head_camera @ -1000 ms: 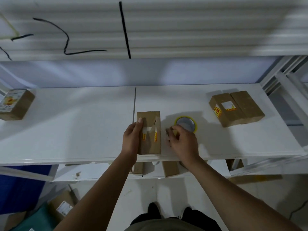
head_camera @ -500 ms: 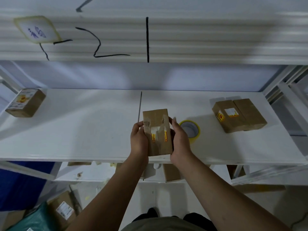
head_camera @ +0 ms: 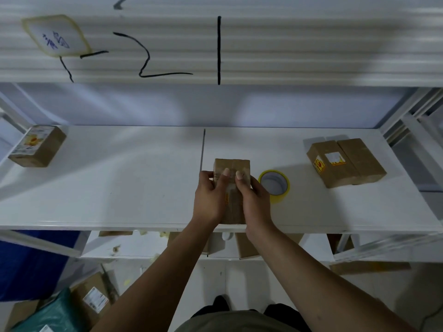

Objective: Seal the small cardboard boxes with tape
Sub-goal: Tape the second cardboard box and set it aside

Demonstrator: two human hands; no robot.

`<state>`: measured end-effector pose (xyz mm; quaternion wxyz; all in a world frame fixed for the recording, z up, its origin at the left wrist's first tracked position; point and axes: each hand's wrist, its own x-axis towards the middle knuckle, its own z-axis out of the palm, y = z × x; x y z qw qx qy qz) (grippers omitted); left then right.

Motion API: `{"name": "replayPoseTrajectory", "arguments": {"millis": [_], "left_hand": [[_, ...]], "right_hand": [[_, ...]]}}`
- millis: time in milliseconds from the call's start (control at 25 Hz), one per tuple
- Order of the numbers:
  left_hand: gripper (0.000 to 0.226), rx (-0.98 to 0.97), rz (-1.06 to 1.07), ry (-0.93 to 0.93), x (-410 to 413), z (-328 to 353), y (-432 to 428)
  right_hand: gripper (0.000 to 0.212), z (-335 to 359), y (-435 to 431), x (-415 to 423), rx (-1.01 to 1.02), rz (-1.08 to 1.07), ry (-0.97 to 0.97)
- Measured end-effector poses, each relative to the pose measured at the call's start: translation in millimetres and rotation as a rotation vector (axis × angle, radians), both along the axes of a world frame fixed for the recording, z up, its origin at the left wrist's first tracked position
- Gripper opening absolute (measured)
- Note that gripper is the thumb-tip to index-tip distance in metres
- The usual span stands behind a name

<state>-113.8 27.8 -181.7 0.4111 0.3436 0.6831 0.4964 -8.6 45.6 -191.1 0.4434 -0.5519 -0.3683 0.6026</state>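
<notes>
Head view, left hand (head_camera: 208, 198) and right hand (head_camera: 256, 201) gripping cardboard box (head_camera: 239, 165), tape roll (head_camera: 280, 200) beside it

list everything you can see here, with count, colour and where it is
held box: 1, brown, in both hands above shelf front
tape roll: 1, yellow, on shelf right of held box
box pair: 2, brown, side by side, shelf right
left box: 1, brown, shelf far left
lower boxes: several, brown, under shelf
paper note: 1, white, top left
shelf: 1, white
left hand: 1, bare, grips held box
right hand: 1, bare, grips held box
</notes>
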Motion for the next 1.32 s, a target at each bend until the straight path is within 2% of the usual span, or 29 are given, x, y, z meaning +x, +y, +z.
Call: {"name": "replayPoseTrajectory", "arguments": {"millis": [80,200,280,440,520,640,840,960,1040,1120,1200,1240,1320], "left_hand": [[0.041,-0.012,-0.002,-0.051,0,-4,-1],[0.046,-0.045,-0.06,-0.278,-6,-9,-2],[0.042,-0.045,-0.075,-0.261,-10,-16,-4],[0.047,-0.068,0.003,-0.094,-14,-32,-2],[0.057,-0.16,0.06,0.003,-18,-40,6],[0.069,-0.304,0.031,0.273,-19,-57,19],[0.071,-0.342,0.039,0.524,-15,-60,32],[0.062,-0.237,0.052,0.729,-20,-49,40],[0.049,-0.005,-0.062,0.916,-18,-39,52],[0.049,0.098,-0.382,1.15,-7,-30,69],[0.056,0.004,-0.73,1.35,10,-25,84],[0.054,-0.049,-0.83,1.412,17,-26,89],[0.037,-0.129,-0.896,1.459,24,-28,95]], "right_hand": [[0.043,-3,2,2,-0.035,0.003,0.053],[0.036,-7,6,4,-0.031,-0.032,0.058],[0.028,-10,9,4,-0.031,-0.035,0.005],[0.038,-13,17,18,0.044,0.032,-0.215],[0.028,-14,24,37,0.164,-0.032,-0.348],[0.011,-14,32,65,0.262,-0.083,-0.521],[0.031,-22,40,90,0.216,-0.002,-0.683],[0.037,-28,41,106,0.22,0.143,-0.766],[0.041,-32,40,113,0.26,0.285,-0.858],[0.046,-34,41,116,0.264,0.363,-0.907],[0.049,-34,43,116,0.246,0.379,-0.919],[0.049,-34,44,116,0.244,0.388,-0.92],[0.049,-35,47,118,0.258,0.419,-0.933]]}}
